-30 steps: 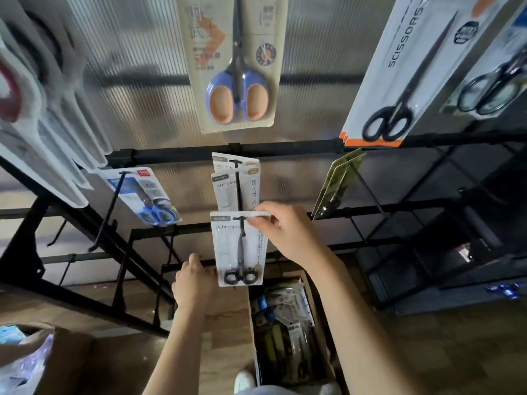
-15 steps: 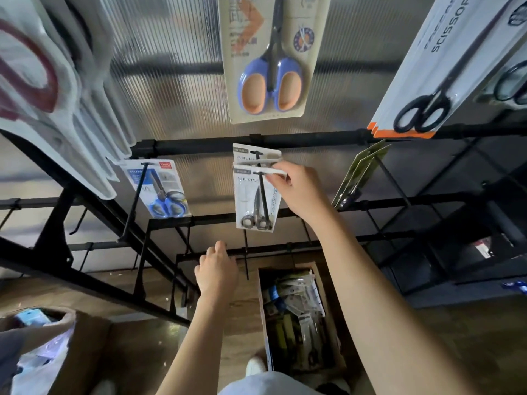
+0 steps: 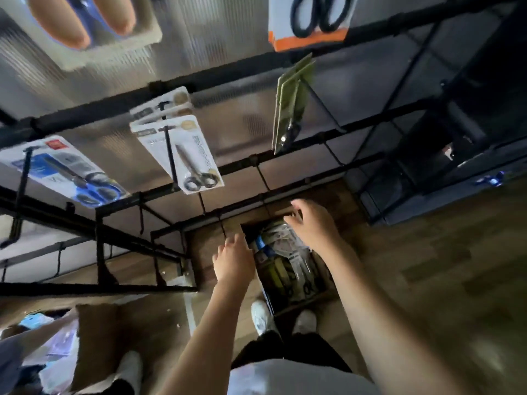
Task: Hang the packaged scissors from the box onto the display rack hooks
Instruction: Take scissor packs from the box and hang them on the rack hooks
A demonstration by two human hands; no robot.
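Both hands are held empty over the open box [image 3: 322,292] at lower centre. The right hand [image 3: 312,223] is spread above its far end, fingers loose; the left hand [image 3: 233,259] is relaxed beside its left edge. The black display rack [image 3: 85,118] is seen across the upper frame, the wooden floor [image 3: 427,266] at right. A white scissors pack [image 3: 182,155] (tilted) is hung on a hook [image 3: 170,155] left of centre.

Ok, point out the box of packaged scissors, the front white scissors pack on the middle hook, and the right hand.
box [image 3: 328,293]: head view, on its right cardboard wall.
front white scissors pack [image 3: 196,153]: head view, on the card's printed face.
right hand [image 3: 313,223]: head view, on the back of the hand.
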